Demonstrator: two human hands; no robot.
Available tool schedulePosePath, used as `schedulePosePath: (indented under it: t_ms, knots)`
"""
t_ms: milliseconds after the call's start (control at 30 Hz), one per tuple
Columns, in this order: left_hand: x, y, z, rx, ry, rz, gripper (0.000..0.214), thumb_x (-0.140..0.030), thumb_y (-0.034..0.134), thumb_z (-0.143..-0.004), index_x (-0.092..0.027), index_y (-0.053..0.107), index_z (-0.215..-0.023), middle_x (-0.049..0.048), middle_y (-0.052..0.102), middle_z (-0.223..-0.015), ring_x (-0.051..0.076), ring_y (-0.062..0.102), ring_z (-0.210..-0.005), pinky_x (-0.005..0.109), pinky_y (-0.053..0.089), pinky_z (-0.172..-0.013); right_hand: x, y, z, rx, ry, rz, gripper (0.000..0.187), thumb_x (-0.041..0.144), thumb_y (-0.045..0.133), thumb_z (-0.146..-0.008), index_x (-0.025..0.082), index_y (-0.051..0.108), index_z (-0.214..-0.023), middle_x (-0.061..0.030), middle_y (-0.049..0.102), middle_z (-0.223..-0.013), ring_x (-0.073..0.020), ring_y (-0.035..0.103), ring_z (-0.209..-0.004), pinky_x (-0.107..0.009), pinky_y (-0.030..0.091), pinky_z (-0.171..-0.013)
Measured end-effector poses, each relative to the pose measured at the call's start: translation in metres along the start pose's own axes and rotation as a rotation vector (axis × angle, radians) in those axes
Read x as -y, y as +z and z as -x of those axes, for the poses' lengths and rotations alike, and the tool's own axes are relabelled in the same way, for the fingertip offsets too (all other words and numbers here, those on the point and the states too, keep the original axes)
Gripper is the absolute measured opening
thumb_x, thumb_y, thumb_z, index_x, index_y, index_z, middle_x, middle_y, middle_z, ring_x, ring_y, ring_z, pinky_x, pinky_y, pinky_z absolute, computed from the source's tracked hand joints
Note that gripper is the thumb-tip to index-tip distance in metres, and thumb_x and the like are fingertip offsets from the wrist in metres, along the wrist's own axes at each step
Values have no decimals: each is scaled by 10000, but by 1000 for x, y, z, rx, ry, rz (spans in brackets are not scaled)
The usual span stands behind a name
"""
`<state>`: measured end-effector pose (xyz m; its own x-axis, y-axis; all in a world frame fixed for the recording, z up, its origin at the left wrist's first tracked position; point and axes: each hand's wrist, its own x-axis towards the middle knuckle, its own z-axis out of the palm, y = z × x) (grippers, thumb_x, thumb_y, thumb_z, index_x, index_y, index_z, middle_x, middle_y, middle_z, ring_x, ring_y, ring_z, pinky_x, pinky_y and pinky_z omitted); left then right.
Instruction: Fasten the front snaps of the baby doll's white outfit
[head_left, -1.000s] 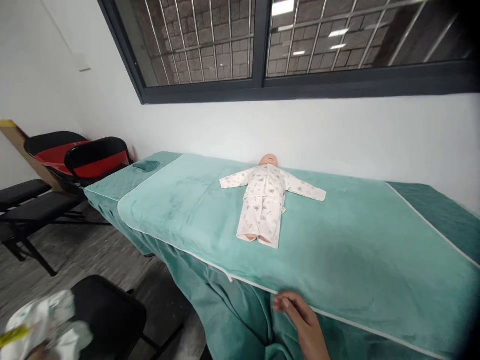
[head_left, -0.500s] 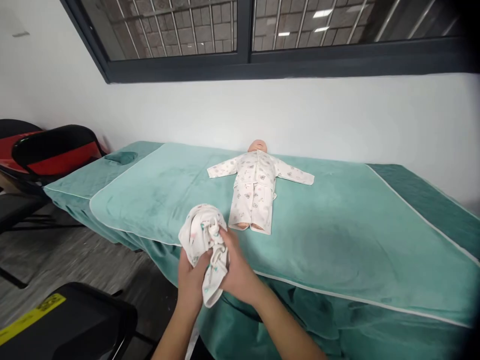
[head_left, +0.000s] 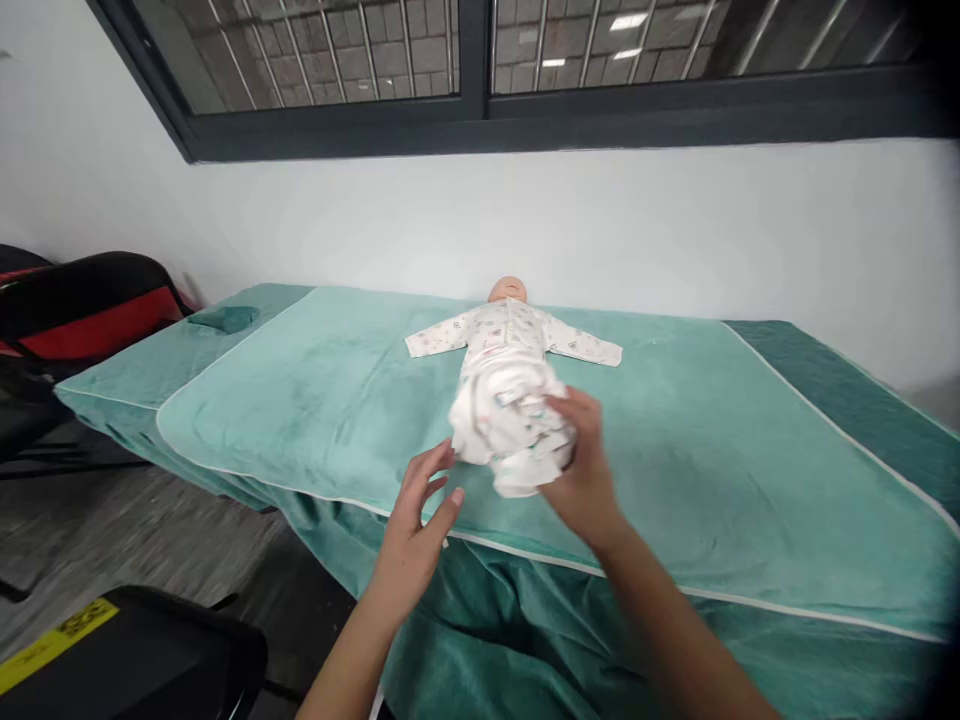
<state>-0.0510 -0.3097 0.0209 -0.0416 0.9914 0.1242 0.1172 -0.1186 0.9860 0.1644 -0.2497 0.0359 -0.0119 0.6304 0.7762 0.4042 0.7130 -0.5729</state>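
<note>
A bunched white printed cloth (head_left: 510, 425) is gripped at its right side by my right hand (head_left: 589, 470), the fingers curled round it. It hangs in front of the doll's lower body and hides the legs. My left hand (head_left: 416, 525) is just left of and below the cloth, its fingers apart and holding nothing. Behind the cloth, a baby doll (head_left: 508, 289) lies on its back with arms stretched out, dressed in a white patterned top (head_left: 504, 325).
The doll lies on a bed with a teal velvet cover (head_left: 337, 370), whose edge drapes at the front. Behind it stand a white wall (head_left: 345, 220) and a dark window frame (head_left: 472, 105). Black-and-red chairs (head_left: 97, 320) are at the left; a black chair (head_left: 165, 640) is near below.
The cloth has moved right and up, from between both hands to over the doll's legs, carried by my right hand. My left hand has let go of it and opened.
</note>
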Motion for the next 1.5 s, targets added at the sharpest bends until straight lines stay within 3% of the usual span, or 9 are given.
schedulePosePath:
  t_ms: [133,267,400,500,600,733,833,1167,1500]
  knots:
    - [16,-3,-18,-89,-59,-30,419,-466,624,-947,-295,619,-1330,63,653,-1315,224,606,-1243,385,475,-1092,-60,-73,-15,-54,2,376,734,244,782,-760,284,488,-1432,-141,447,-1399,-346,482,-1361,-535,465,-1102]
    - [22,1,-57,-172,-52,-25,345,-470,636,-935,-266,665,-1212,50,702,-1238,213,630,-1195,363,487,-1059,-125,-122,-3,346,299,676,659,234,694,-798,259,526,-1436,-174,437,-1457,-392,548,-1322,-534,542,-1003]
    - [17,11,-118,-222,61,-102,245,-404,608,-945,-242,706,-1101,48,721,-1185,209,655,-1139,357,502,-1024,-125,-141,-12,611,335,705,820,363,740,-797,377,401,-1544,-112,318,-1630,-389,586,-1301,-488,592,-922]
    - [11,23,-173,-255,184,-174,209,-320,583,-943,-242,718,-1082,41,718,-1193,202,652,-1145,353,505,-1023,-95,-114,-49,536,290,741,683,519,703,-848,405,484,-1484,-73,386,-1623,-388,662,-1162,-496,596,-819]
    - [4,38,-236,-206,281,-211,240,-250,556,-932,-245,714,-1112,33,708,-1237,195,632,-1199,342,504,-1030,-93,-43,-106,353,203,471,390,410,595,-942,342,607,-1326,-54,532,-1509,-322,603,-1271,-477,548,-980]
    - [-4,62,-320,-27,252,-309,303,-174,508,-911,-200,714,-1131,59,711,-1274,213,636,-1210,374,468,-1093,-164,61,-178,103,259,161,329,199,514,-889,235,649,-1187,-103,658,-1309,-279,601,-1252,-493,499,-1062]
    - [-5,80,-365,56,208,-355,338,-167,495,-910,-183,711,-1170,68,701,-1309,233,629,-1233,394,440,-1137,-223,98,-201,-11,373,96,364,134,471,-831,212,656,-1136,-110,680,-1269,-280,610,-1225,-520,473,-1082]
    - [26,75,-380,132,239,-330,372,-298,437,-993,-252,688,-1263,15,627,-1413,191,544,-1346,341,367,-1204,-244,103,-201,108,465,36,367,146,487,-833,247,650,-1146,-70,707,-1240,-276,618,-1222,-524,447,-1090]
    - [25,74,-379,193,329,-335,446,-194,384,-975,-299,720,-1247,-4,645,-1380,173,551,-1332,343,387,-1195,-252,109,-202,-54,395,-88,181,184,560,-819,228,646,-972,-27,703,-995,-193,641,-963,-398,506,-958]
